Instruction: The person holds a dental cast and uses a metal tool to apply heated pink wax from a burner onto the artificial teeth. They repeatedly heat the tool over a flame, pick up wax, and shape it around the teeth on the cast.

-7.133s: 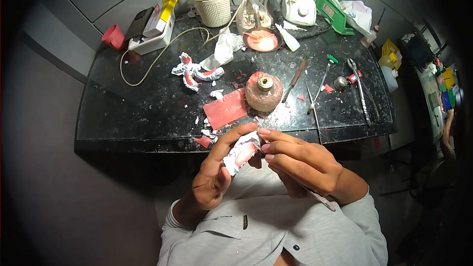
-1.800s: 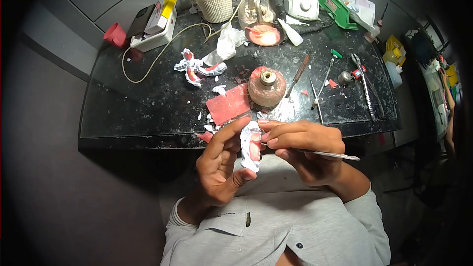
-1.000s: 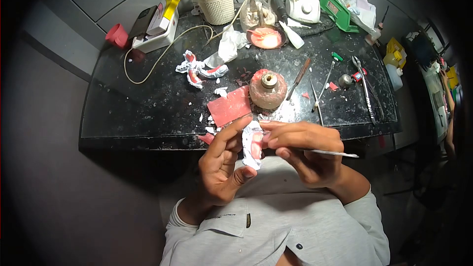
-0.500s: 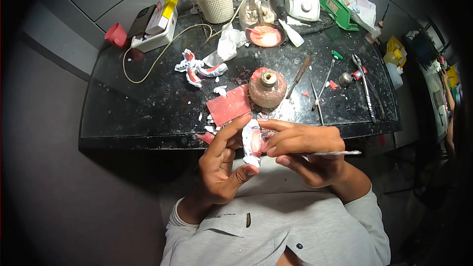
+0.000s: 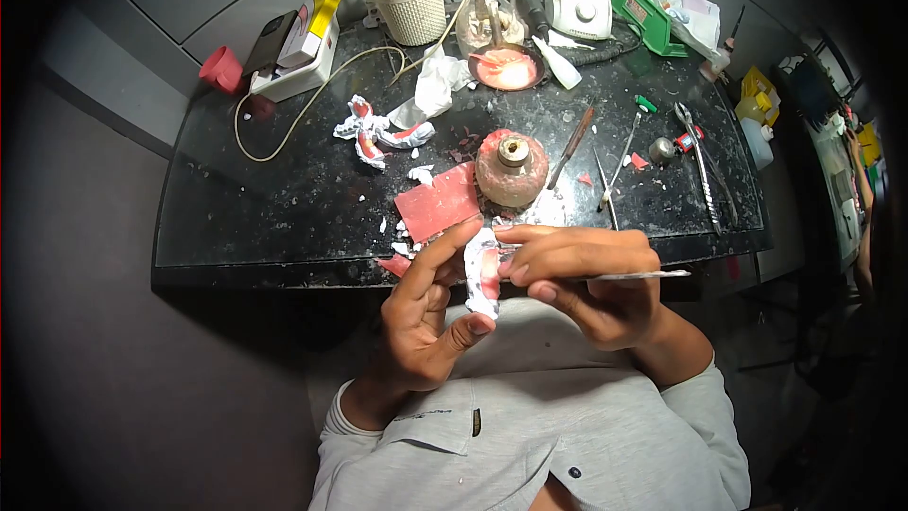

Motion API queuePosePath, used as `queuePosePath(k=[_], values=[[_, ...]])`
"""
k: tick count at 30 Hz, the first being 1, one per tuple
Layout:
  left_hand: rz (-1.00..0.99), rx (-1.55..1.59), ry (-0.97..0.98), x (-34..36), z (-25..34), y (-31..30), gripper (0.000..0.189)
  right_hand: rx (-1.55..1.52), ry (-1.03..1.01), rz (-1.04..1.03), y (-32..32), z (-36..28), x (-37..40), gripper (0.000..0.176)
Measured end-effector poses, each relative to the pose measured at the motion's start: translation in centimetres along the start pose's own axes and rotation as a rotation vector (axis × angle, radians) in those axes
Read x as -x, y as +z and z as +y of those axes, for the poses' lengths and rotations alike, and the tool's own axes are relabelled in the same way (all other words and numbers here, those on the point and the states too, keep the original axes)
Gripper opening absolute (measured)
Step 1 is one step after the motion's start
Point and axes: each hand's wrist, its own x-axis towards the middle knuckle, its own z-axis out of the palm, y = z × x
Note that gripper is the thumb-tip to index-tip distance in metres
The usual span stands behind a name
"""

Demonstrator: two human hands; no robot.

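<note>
A white plaster piece with pink wax (image 5: pixel 481 274) is held upright between the thumb and fingers of my left hand (image 5: pixel 427 312), in front of the table edge. On its right side, the fingertips of my right hand (image 5: pixel 596 279) touch the pink part. A thin metal tool (image 5: pixel 648 275) is held in my right hand, its end sticking out to the right; its other end is hidden. Just beyond my hands lie a pink wax sheet (image 5: pixel 439 202) and a round, wax-spattered burner (image 5: pixel 512 170).
Plaster pieces with pink wax (image 5: pixel 367 132) lie left of centre. Behind are a small pan of pink wax (image 5: pixel 508 68), a woven basket (image 5: pixel 414 14) and a white machine (image 5: pixel 579 8). Metal tools (image 5: pixel 705 175) lie at the right, and a pink cup (image 5: pixel 221 69) stands far left.
My right hand has shifted slightly, its fingertips now a little higher on the pink part. The tool's visible end has risen a little. My left hand holds almost still.
</note>
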Motion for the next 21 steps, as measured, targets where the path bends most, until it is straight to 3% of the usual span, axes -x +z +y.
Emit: queuePosePath(k=[14, 16, 21], values=[[0.021, 0.065, 0.020, -0.3, 0.0, 0.3, 0.078, -0.017, -0.022, 0.006, 0.1, 0.3, 0.0, 0.013], [0.017, 0.074, 0.018, -0.3, 0.0, 0.2, 0.078, -0.069, -0.010, -0.074, -0.4, 0.4, 0.2, 0.013], [0.072, 0.040, -0.001, -0.3, -0.1, 0.2, 0.077, -0.229, 0.055, 0.186, -2.0, 0.9, 1.1, 0.016]])
